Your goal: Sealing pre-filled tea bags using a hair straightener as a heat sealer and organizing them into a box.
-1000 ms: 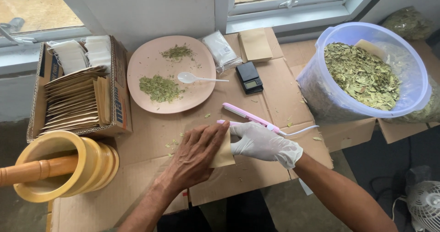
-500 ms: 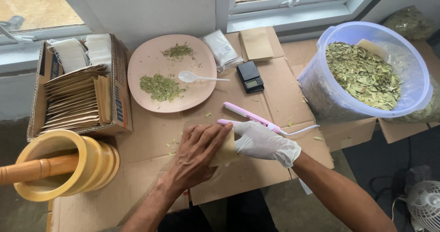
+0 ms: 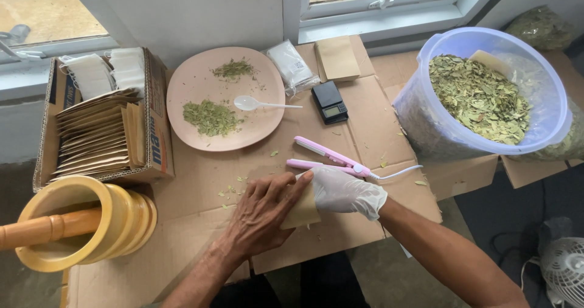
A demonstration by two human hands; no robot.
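My bare left hand (image 3: 264, 213) lies flat on a small tan paper pouch (image 3: 303, 212) on the cardboard-covered table (image 3: 201, 180). My right hand (image 3: 344, 191), in a white glove, grips the same pouch from its right side, fingers curled over the edge. Most of the pouch is hidden under both hands. A pink hair-straightener-style heat sealer (image 3: 328, 157) lies just beyond my right hand, jaws apart.
A pink plate (image 3: 182, 89) holds two heaps of crushed leaves and a white spoon (image 3: 255, 104). A black pocket scale (image 3: 330, 102), a box of pouches (image 3: 100, 131), a yellow mortar with pestle (image 3: 73, 223) and a tub of dried leaves (image 3: 486, 95) stand around.
Both hands stay on the pouch; my left hand's fingers have slid slightly across it. Nothing else has moved.
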